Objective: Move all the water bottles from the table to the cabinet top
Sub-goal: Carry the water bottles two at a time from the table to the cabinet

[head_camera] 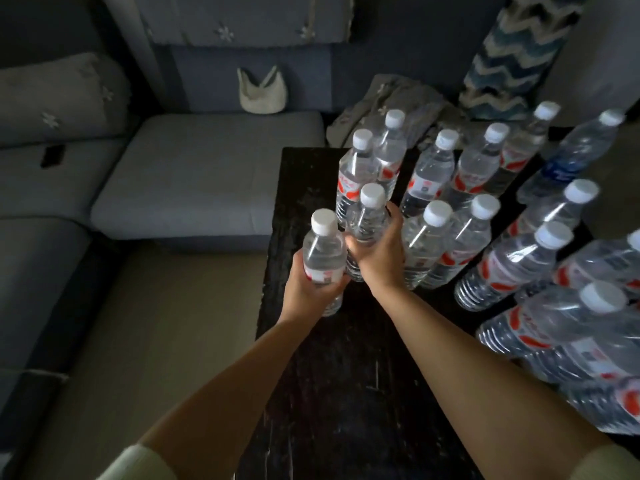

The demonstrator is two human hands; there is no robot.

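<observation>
Several clear water bottles with white caps and red-and-white labels stand on a dark table (332, 375). My left hand (311, 289) grips one bottle (323, 251) around its middle at the table's left edge. Just to its right, my right hand (377, 252) grips a second bottle (367, 216) from its right side. The two held bottles touch each other. More bottles (429, 237) stand close behind and to the right of my right hand. One bottle with a blue label (568, 164) stands at the far right. No cabinet is in view.
A grey sofa (194, 181) runs along the left and back, with a pale bag (263, 90) on its seat and a dark phone-like thing (52, 155) on the left cushion. Crumpled grey cloth (374, 98) and a zigzag-patterned pillow (509, 53) lie behind the table. Beige floor (149, 323) lies left.
</observation>
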